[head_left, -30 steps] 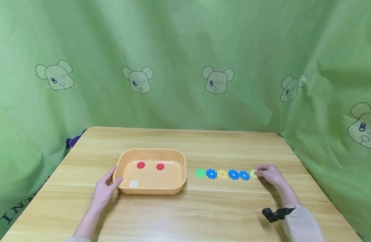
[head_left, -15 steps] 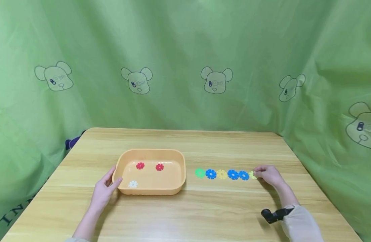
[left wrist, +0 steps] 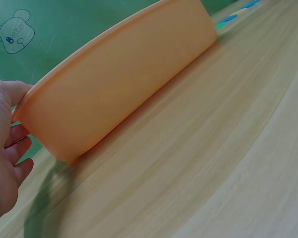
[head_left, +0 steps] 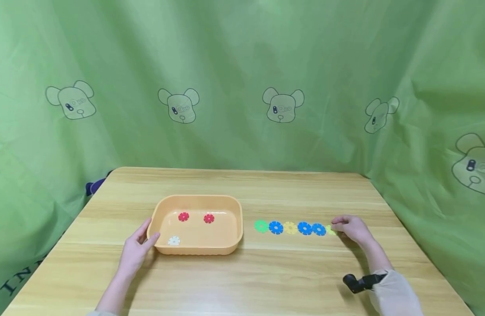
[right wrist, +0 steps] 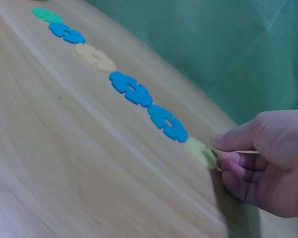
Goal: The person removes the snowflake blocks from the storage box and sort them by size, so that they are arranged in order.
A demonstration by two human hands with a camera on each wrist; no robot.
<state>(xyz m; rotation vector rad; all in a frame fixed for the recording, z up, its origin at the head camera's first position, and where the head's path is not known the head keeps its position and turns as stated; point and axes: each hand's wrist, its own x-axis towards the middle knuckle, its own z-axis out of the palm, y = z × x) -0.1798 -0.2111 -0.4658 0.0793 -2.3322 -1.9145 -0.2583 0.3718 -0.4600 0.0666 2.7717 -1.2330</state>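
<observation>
Little change since a second ago: lime disc [right wrist: 199,153] sits slightly lower in frame, level with the row [head_left: 287,228], so I read it as nearly aligned. It's right of centre, beside the last blue disc [right wrist: 176,130]; can't tell if touching. My left hand [head_left: 133,252], lower left, grips the tray's [head_left: 195,250] left rim. My right hand [head_left: 354,229], forearm angling in from lower right, pinches the lime disc's outer edge. Tray holds white disc [head_left: 171,240], red discs [head_left: 206,218] behind. Curtain [head_left: 234,145] beyond.

The left hand [head_left: 133,251] and right hand [head_left: 354,228] are bare. Toward four o'clock I see a loose, off-white sleeve [head_left: 396,293] and a black, blunt-ended wrist camera [head_left: 358,283]; toward half past seven, a sliver of pale cuff [head_left: 102,313].
</observation>
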